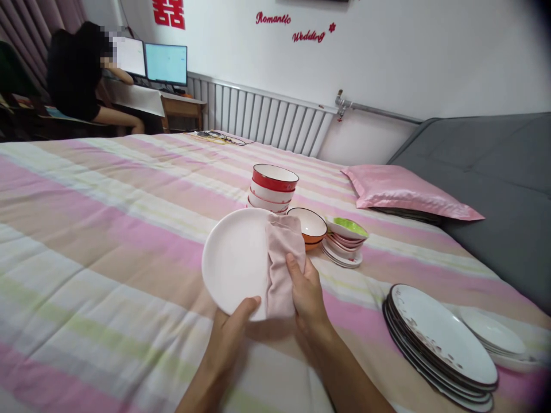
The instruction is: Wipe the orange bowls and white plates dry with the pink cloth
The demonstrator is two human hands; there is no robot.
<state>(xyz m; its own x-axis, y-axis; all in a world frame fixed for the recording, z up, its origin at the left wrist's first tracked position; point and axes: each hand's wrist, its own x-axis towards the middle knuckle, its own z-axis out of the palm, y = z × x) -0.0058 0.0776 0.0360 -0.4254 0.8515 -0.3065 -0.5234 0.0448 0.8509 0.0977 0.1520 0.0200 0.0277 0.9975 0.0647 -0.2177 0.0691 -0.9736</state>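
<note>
A plain white plate [236,261] is held up over the bed, tilted toward me. My left hand [232,332] grips its near edge, thumb on top and the other fingers hidden beneath. A pale pink cloth [282,275] is folded over the plate's right side. My right hand [307,292] is closed on the cloth and the plate's rim, thumb on the cloth. Just behind the plate rises a stack of red and white bowls [274,186]. To its right sit orange bowls with white insides [310,225] and a pile of small dishes topped by a green leaf-like one [349,228].
A stack of dark-rimmed plates [443,338] lies at the right, with smaller white dishes [495,332] beside it. A pink pillow [408,189] rests near the grey headboard [486,166]. Cables [219,137] lie at the far bed edge. A person [77,74] sits at a desk with monitors.
</note>
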